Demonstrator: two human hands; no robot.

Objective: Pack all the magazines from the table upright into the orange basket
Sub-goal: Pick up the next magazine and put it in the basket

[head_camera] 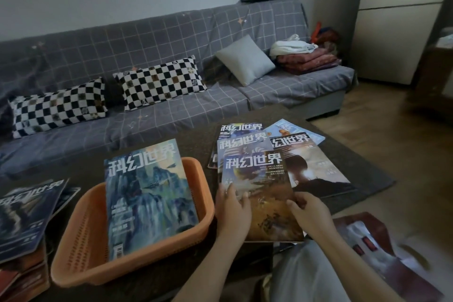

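An orange basket (81, 247) sits on the dark table, left of centre. One blue-green magazine (149, 193) stands in it, leaning back against the far rim. To its right I hold an orange-brown magazine (267, 193) with both hands: my left hand (232, 206) grips its left edge, my right hand (310, 213) grips its right edge. Behind it several more magazines (306, 164) lie fanned flat on the table. Another pile of magazines (27, 213) lies at the table's left end.
A grey checked sofa (171, 110) with chequered cushions runs behind the table. Folded cloths (306, 56) lie at its right end. A red and white bag (367, 235) is on the floor at lower right, by my knee.
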